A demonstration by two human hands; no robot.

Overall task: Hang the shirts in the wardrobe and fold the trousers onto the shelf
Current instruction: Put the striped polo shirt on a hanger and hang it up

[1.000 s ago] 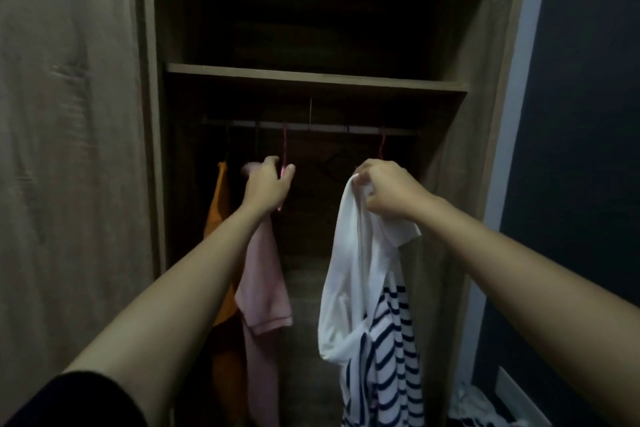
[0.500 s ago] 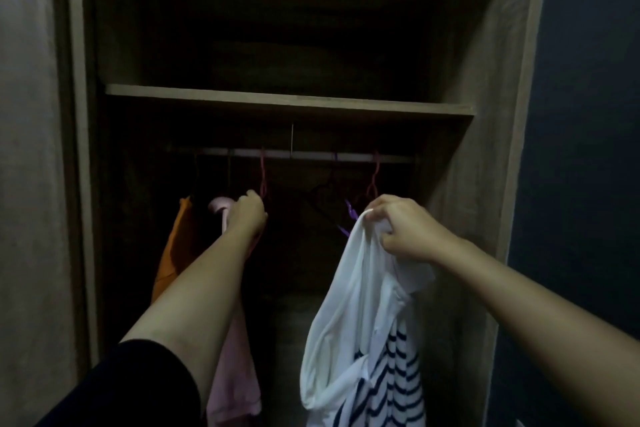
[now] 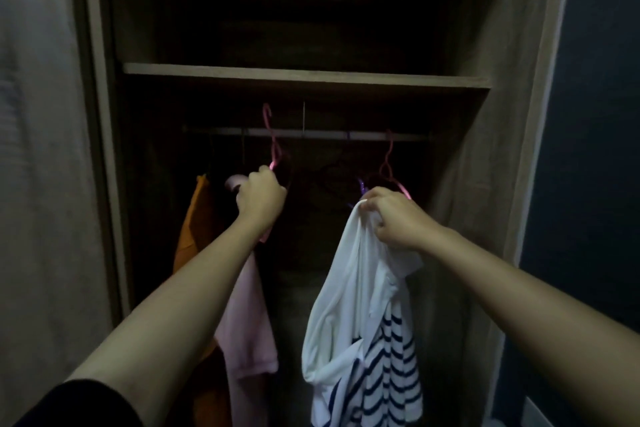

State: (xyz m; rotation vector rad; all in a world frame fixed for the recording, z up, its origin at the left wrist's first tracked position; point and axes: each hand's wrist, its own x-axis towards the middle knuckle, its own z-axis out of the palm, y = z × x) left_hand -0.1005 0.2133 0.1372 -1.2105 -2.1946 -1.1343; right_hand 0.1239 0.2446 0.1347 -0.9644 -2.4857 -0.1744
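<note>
I face an open wardrobe with a hanging rail [image 3: 325, 134] under a wooden shelf [image 3: 304, 75]. My left hand [image 3: 260, 198] grips a pink hanger [image 3: 272, 135] that carries a pale pink shirt [image 3: 247, 315]; the hanger's hook rises above the rail. My right hand [image 3: 393, 217] grips the bunched top of a white shirt with navy stripes [image 3: 363, 315], which hangs down from my fist. Just behind that hand a second pink hanger [image 3: 389, 163] and a purple hanger [image 3: 362, 185] hang on the rail.
An orange garment [image 3: 194, 229] hangs at the left end of the rail. The wardrobe's door or side panel [image 3: 45, 184] stands on the left, its right wall [image 3: 498, 166] close to my right arm. A dark wall [image 3: 595, 149] lies beyond.
My left hand has lifted the pink hanger, so its hook now stands above the rail. My right hand still holds the white striped shirt at about the same spot.
</note>
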